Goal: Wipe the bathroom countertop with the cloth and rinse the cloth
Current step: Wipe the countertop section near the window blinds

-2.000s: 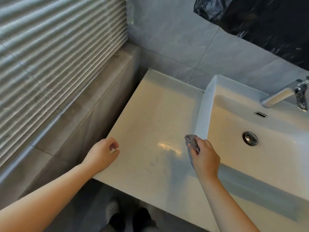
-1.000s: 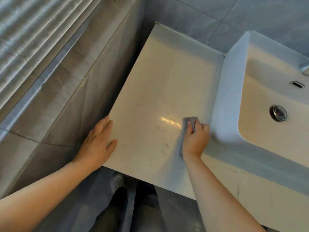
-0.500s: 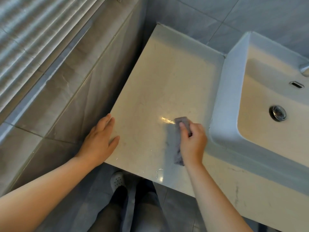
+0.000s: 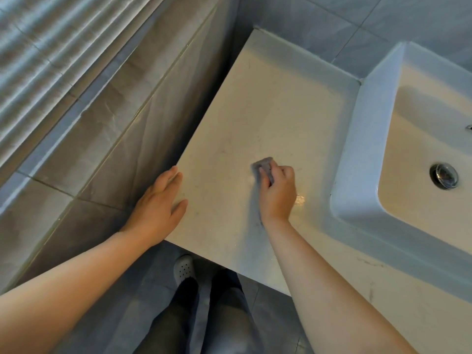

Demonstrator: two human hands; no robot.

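A pale stone countertop (image 4: 275,118) runs from the back wall to its front edge near me. My right hand (image 4: 278,194) grips a small grey cloth (image 4: 264,166) and presses it onto the counter's middle; most of the cloth is hidden under my fingers. My left hand (image 4: 158,208) rests flat with straight fingers on the counter's front left corner. To the right stands a white raised sink (image 4: 357,154) with a chrome drain plug (image 4: 444,175).
A grey tiled ledge (image 4: 107,118) drops away left of the counter, with window blinds (image 4: 46,47) above it. Grey wall tiles (image 4: 332,26) stand behind. Below the counter edge are my dark trousers (image 4: 194,320) and a white shoe (image 4: 184,269).
My right hand has slid the cloth a little leftward and away from me over the counter. My left hand stays on the front left corner. The camera has tilted slightly.
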